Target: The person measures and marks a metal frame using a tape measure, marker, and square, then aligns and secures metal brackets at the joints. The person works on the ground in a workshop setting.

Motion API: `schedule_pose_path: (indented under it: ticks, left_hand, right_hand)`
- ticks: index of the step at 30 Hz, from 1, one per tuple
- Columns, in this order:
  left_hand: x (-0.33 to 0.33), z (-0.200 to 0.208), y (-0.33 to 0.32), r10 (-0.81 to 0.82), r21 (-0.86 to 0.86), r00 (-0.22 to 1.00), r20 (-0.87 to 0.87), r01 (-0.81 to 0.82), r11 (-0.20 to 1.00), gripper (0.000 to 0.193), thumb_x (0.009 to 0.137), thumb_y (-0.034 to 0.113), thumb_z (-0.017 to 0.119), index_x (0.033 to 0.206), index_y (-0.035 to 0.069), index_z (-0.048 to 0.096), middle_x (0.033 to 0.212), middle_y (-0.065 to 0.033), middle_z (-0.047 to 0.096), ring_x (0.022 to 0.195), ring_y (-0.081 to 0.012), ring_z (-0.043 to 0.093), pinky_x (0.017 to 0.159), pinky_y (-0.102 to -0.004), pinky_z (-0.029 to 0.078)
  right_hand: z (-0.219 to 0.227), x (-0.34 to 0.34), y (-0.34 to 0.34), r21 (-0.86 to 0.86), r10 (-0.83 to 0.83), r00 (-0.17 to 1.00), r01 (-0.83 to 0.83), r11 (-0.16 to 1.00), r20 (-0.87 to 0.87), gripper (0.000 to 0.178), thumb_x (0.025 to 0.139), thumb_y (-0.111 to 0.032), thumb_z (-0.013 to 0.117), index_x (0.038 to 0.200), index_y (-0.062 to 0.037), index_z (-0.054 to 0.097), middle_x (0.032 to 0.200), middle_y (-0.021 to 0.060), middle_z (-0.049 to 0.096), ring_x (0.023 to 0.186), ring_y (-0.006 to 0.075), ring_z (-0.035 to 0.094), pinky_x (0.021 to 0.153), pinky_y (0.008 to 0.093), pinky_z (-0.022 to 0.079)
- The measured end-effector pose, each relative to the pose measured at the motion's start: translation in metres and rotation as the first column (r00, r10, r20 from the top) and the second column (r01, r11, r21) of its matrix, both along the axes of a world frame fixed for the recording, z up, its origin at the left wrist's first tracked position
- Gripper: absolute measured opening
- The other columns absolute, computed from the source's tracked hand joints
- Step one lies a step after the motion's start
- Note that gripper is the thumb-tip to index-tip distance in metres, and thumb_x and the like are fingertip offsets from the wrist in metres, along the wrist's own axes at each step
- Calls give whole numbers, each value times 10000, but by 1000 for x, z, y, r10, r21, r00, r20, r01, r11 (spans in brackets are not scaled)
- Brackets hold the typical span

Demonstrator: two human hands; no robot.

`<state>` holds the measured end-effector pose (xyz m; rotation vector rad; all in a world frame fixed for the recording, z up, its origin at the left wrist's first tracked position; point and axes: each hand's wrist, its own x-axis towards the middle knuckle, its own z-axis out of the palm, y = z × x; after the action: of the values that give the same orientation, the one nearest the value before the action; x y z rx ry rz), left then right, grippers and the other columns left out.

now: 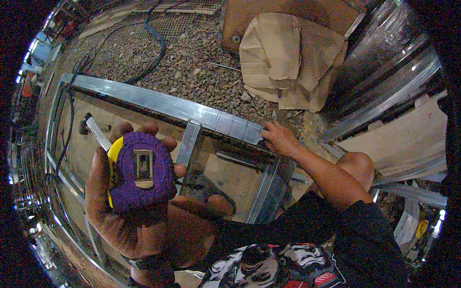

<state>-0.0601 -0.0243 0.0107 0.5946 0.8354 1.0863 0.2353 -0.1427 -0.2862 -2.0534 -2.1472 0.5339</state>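
Note:
My left hand (103, 211), raised close to the view, is closed round a purple and yellow tape measure (164, 192). A white marker (97, 132) with a dark tip sticks out between the fingers of that same hand. Farther off, my right hand (278, 138) rests at the right end of a flat silver metal tube (158, 104), its fingers curled together at the tube's edge. Whatever lies between those fingertips is hidden. Several thin dark lines cross the tube just left of my right hand. The tube forms the far side of a rectangular metal frame (187, 144) with crosspieces.
Gravel (192, 62) covers the ground beyond the frame, with a dark cable (158, 38) across it. Folded cardboard (283, 53) leans on a brown box (240, 14). Shiny metal sheeting (379, 62) stands at the right. My bent knee (357, 165) is beside my right forearm.

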Motion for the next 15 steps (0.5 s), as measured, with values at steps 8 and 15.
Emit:
schedule_pose_path:
  ticks: [8, 15]
  left_hand:
    - [-6, 4, 5, -38, -87, 984, 174, 54, 995, 572, 1018, 391, 404, 1373, -57, 430, 1279, -324, 536, 1090, -432, 610, 743, -502, 629]
    - [-46, 2, 31, -17, -170, 961, 276, 66, 983, 582, 971, 434, 523, 1367, 11, 465, 1332, -270, 514, 1187, -456, 528, 857, -556, 537]
  right_hand:
    - [-5, 11, -4, -34, -20, 999, 21, 999, 31, 330, 744, -119, 718, 1046, -90, 587, 1200, 163, 551, 1075, 407, 568, 862, 480, 512]
    - [6, 11, -10, -51, -53, 993, 48, 998, -103, 346, 741, -120, 750, 1045, -91, 589, 1222, 177, 567, 1100, 402, 569, 887, 485, 500]
